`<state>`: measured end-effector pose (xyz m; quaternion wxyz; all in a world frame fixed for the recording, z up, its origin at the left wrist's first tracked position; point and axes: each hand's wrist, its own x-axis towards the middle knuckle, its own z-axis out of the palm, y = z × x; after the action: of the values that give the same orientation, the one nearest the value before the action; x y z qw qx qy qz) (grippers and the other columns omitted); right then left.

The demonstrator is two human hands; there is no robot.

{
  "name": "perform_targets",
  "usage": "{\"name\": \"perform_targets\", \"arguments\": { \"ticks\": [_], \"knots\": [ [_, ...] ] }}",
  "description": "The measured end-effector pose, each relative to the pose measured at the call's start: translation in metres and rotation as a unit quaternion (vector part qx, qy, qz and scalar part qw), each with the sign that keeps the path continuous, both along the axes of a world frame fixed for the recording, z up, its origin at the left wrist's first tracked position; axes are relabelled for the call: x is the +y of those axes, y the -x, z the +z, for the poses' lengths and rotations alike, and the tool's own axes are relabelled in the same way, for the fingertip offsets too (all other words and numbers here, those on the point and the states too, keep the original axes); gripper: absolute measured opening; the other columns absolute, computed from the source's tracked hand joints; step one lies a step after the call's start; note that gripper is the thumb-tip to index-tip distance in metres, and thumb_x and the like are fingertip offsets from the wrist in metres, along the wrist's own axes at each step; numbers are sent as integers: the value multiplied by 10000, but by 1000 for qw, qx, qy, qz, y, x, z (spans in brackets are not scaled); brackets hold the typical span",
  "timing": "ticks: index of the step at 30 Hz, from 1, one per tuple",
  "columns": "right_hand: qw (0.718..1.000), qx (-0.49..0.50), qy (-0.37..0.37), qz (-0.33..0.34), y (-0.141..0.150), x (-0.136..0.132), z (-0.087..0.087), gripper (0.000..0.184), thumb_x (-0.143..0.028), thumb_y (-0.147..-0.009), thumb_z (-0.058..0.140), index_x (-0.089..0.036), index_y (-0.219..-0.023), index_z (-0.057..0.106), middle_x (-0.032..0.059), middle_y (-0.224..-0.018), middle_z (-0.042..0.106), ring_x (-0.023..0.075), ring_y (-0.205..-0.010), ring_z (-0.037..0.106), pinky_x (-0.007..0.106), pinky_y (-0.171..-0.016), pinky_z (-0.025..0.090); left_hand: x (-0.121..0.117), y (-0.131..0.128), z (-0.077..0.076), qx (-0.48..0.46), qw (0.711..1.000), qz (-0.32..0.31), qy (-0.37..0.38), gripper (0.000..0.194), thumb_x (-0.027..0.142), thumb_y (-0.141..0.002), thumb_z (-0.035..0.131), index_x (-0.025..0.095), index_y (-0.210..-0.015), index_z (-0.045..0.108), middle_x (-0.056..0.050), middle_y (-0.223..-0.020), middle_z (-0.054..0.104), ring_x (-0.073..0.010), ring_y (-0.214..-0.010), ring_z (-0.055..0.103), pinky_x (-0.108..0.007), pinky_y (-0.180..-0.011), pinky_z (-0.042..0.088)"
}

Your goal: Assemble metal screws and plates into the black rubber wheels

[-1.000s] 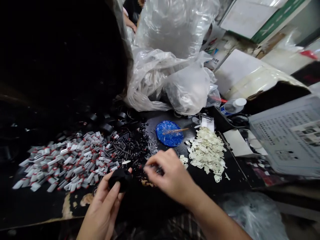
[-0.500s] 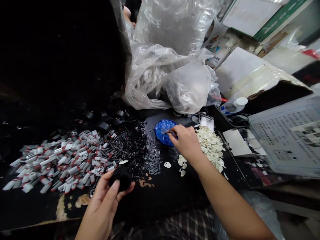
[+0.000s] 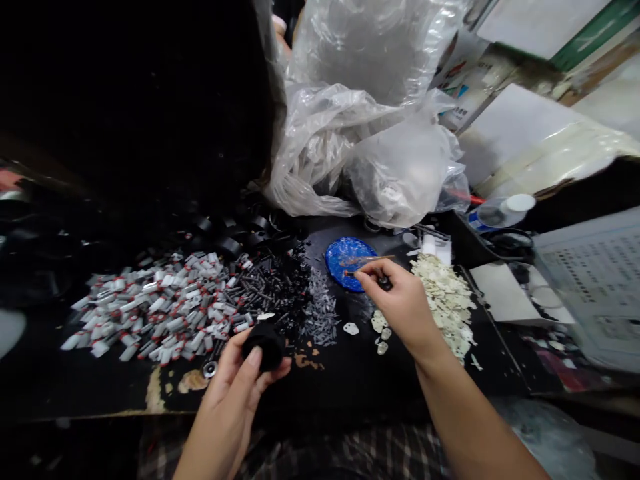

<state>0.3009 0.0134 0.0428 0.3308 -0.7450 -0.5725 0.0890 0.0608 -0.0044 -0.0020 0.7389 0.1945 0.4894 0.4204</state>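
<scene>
We cannot identify the dark piece, partly covered by the right fingers; we see the printed panel blurred and cropped at right, another person cropped above.

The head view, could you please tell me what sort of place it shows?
Probably a small-parts workshop: heaps of red-ringed grey pieces and pale flat plates lie on a black worktop, before large plastic bags.

Dish between springs and plates; tubes left of springs; bags behind dish
</scene>
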Motion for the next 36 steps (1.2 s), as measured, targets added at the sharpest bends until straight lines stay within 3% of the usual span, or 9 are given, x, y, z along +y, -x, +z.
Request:
{"name": "perform_targets", "arguments": {
  "ticks": [3,6,13,18,22,25,28,32,36],
  "knots": [
    [977,212,14,13,25,-13,2,193,-389,-816,621,-201,-776,623,-18,-664,565,126,-593,499,257,-567,382,0,-7,8,-67,997,-40,12,288,350,-793,669,193,-1028,611,-58,-917,711,-185,-785,687,-306,-746,563],
    [949,307,55,55,49,-22,7,220,-417,-807,639,-200,-777,619,-33,-623,530,106,-542,460,239,-523,374,2,-9,16,-129,988,-68,48,210,274,-827,638,165,-1003,601,-72,-903,718,-177,-787,693,-305,-732,565],
    [958,252,66,121,73,-23,23,120,-321,-827,622,-212,-778,633,-29,-691,601,110,-647,549,208,-605,441,3,-5,23,-205,972,-93,58,125,227,-877,572,175,-980,622,-47,-914,715,-139,-766,689,-264,-719,561],
    [962,206,87,153,74,-25,23,86,-282,-833,620,-218,-777,634,-34,-700,614,113,-660,559,223,-616,440,-3,-2,17,-94,990,-93,-41,183,305,-877,572,230,-1038,612,-18,-997,669,-149,-855,655,-281,-782,545],
    [979,97,8,180,77,-33,19,28,-244,-854,620,-227,-847,640,-29,-739,642,128,-706,563,272,-677,413,-8,3,12,17,988,-89,-125,229,339,-859,593,268,-1076,611,-6,-1094,617,-172,-1031,582,-264,-894,484],
    [977,55,-51,200,77,-39,17,44,-219,-856,626,-223,-895,646,-18,-776,664,138,-736,571,306,-728,389,-10,5,13,-21,989,-111,-100,211,346,-864,584,288,-1065,612,1,-1049,619,-159,-974,599,-213,-780,499],
    [951,197,74,225,72,-41,17,122,-303,-848,638,-237,-945,671,-9,-808,672,140,-748,590,283,-703,415,-12,6,16,-73,987,-128,-60,180,341,-859,588,285,-1027,624,-2,-984,631,-155,-917,616,-189,-688,495],
    [852,391,245,248,65,-43,17,186,-379,-847,612,-218,-875,702,-9,-782,681,123,-714,593,243,-666,431,-19,14,12,-80,982,-167,-40,173,348,-837,616,271,-989,647,0,-922,624,-151,-832,614,-248,-720,514],
    [835,411,294,216,68,-47,10,162,-353,-787,682,-192,-772,693,-15,-719,677,121,-710,583,238,-688,421,-26,27,1,-61,968,-234,-65,169,354,-851,601,287,-997,651,16,-904,623,-133,-825,602,-248,-777,489]
  ]
}}
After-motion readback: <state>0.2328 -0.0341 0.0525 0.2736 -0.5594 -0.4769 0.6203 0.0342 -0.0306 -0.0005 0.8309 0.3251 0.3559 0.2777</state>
